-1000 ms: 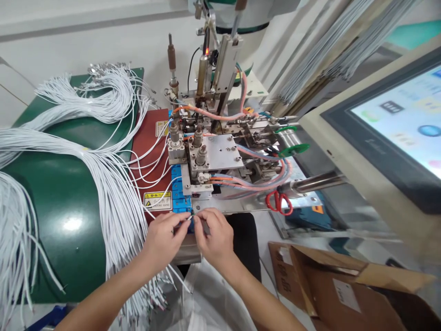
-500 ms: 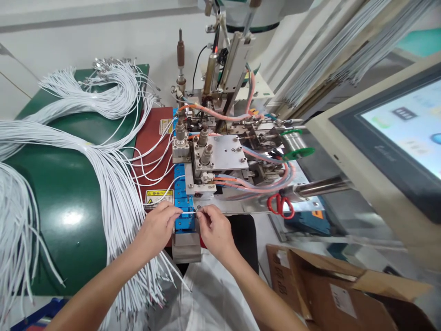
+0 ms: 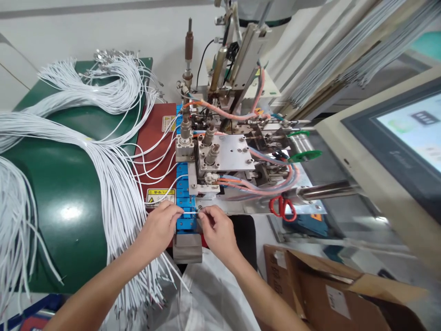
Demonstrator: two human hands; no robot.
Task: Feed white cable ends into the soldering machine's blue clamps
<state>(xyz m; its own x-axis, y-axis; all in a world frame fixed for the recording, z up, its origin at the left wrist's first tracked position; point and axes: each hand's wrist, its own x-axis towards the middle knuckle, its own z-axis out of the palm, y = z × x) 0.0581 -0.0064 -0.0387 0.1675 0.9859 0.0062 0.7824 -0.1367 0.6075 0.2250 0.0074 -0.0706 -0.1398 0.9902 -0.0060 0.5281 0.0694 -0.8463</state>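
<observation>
A thin white cable (image 3: 189,213) stretches between my two hands, just over a row of blue clamp blocks (image 3: 186,224) at the machine's edge. My left hand (image 3: 161,226) is closed, pinching the cable's white jacket. At the cable's thin stripped end, my right hand (image 3: 217,228) is closed with thumb and forefinger pinched on it. Other white cables run from the blue blocks across a red plate (image 3: 151,131) to a large bundle (image 3: 113,193) beside my left forearm. Fingertips hide the very end of the held cable.
The machine (image 3: 225,151) has metal plates, hoses and a green spool of wire (image 3: 303,149). Red-handled scissors (image 3: 282,208) hang at its right. A screen (image 3: 409,124) stands on the right, above cardboard boxes (image 3: 337,294). More cable bundles lie on a green table (image 3: 69,248).
Both hands keep their pinch on the cable above the blue blocks, almost unmoved. The camera view has shifted slightly, so the machine and screen appear further right.
</observation>
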